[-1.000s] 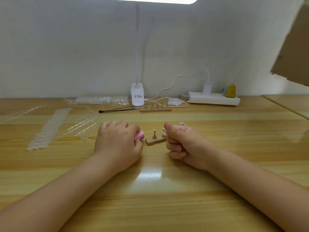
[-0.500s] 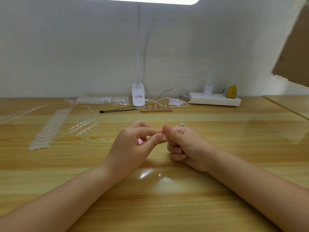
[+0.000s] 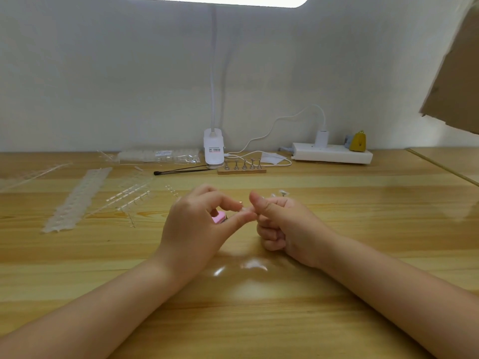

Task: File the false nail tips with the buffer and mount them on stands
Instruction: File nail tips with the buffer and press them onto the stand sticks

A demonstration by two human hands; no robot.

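A clear false nail tip [image 3: 244,209] sits between my two hands above the table. My left hand [image 3: 197,224] pinches it between forefinger and thumb. My right hand [image 3: 282,224] has its fingers curled and its thumb raised, and its forefinger and thumb hold the tip's other end. The pink buffer [image 3: 219,217] lies on the table under my left hand, partly hidden. The small wooden stand is hidden behind my fingers. A second wooden stand [image 3: 242,169] with several metal holders stands at the back.
Strips and sprues of clear nail tips [image 3: 75,200] lie at the left, and loose tips [image 3: 281,193] sit just beyond my right hand. At the back are a clip lamp base [image 3: 213,149], a thin black tool [image 3: 181,170], a bag of tips [image 3: 158,155] and a white power strip [image 3: 331,152].
My left hand let go of the pink buffer and moved right to meet my right hand at the nail tip. The small stand is now hidden behind the fingers.
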